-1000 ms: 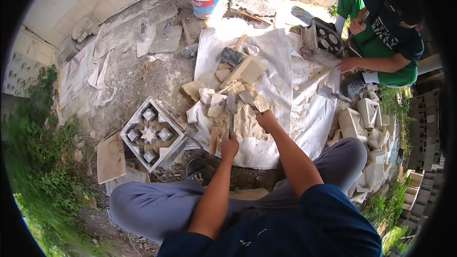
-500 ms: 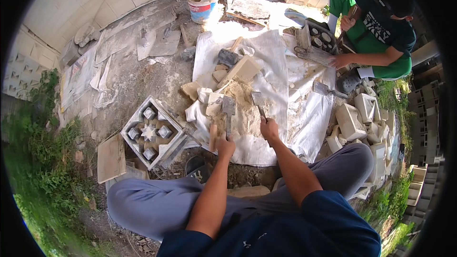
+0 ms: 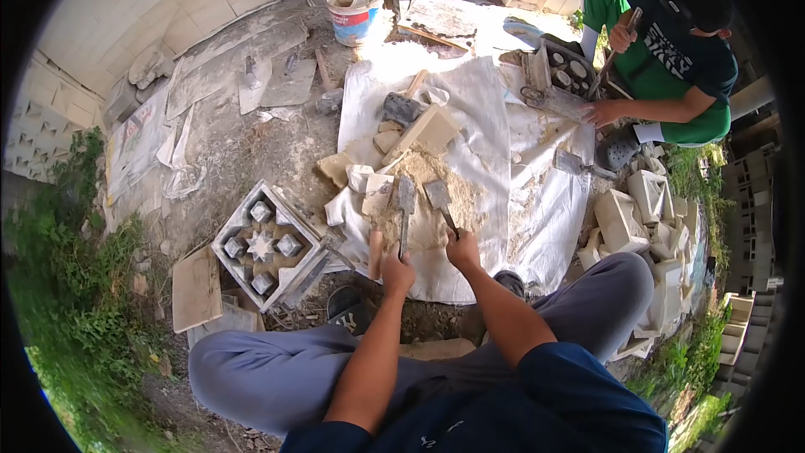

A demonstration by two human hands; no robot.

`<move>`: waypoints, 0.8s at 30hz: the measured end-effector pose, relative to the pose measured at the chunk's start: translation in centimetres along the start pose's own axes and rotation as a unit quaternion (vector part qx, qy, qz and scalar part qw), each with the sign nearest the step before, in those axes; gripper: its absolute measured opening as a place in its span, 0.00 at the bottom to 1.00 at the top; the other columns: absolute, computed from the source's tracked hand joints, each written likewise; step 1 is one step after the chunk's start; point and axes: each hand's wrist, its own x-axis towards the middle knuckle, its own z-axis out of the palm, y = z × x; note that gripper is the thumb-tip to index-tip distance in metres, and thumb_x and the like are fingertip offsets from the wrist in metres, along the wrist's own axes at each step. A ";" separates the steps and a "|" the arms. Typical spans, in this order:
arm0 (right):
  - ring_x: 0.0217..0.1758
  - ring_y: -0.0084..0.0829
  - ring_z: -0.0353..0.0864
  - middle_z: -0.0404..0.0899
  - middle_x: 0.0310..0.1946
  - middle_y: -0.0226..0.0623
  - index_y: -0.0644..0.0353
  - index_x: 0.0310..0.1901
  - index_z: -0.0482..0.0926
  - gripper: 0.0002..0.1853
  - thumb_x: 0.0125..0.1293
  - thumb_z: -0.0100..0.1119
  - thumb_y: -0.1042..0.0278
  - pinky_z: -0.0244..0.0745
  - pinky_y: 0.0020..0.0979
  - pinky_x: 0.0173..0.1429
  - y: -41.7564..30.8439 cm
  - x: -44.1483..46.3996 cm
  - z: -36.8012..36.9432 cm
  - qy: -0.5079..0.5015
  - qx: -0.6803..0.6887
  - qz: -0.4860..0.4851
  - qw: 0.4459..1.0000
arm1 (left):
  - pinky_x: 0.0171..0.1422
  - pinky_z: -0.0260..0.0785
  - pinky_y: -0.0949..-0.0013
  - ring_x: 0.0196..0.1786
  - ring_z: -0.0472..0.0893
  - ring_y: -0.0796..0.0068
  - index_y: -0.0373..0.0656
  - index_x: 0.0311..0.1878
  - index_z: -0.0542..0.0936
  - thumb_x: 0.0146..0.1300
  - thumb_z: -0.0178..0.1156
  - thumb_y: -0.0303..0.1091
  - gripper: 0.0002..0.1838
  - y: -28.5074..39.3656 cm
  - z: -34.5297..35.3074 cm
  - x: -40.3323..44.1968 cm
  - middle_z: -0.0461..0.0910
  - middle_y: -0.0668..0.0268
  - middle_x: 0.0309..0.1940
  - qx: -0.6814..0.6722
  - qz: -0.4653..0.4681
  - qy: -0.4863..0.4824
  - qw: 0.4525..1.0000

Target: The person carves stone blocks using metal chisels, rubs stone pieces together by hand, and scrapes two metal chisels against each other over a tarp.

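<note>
My left hand (image 3: 397, 272) is closed round the handle of a flat metal trowel (image 3: 406, 197), its blade over sandy material. Beside it my right hand (image 3: 462, 250) grips a second trowel (image 3: 438, 195) by its handle. Both blades point away from me over the pale sand (image 3: 432, 168), which lies on a white sheet (image 3: 482, 109). Broken pale pieces (image 3: 358, 177), a rectangular block (image 3: 428, 132) and a dark stone-like lump (image 3: 402, 107) lie around the sand. A wooden handle (image 3: 375, 253) is left of my left hand.
A star-patterned mould (image 3: 267, 245) lies at the left. At the upper right a person (image 3: 683, 67) works at another mould (image 3: 563, 71). Another trowel (image 3: 575, 164) rests on the sheet. Pale blocks (image 3: 622, 220) are piled at the right; a bucket (image 3: 354, 15) stands at the back.
The trowel blades first spread apart, then came closer together again over the sand. My right hand has drawn back toward me, while my left hand has moved slightly down.
</note>
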 end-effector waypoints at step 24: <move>0.37 0.62 0.76 0.77 0.29 0.63 0.68 0.36 0.78 0.29 0.71 0.43 0.44 0.68 0.51 0.41 -3.2 1.4 -2.1 0.051 0.043 -0.014 0.998 | 0.55 0.68 0.54 0.51 0.75 0.42 0.38 0.62 0.71 0.64 0.56 0.32 0.23 -1.0 0.8 0.2 0.76 0.41 0.48 0.056 -0.006 0.000 0.998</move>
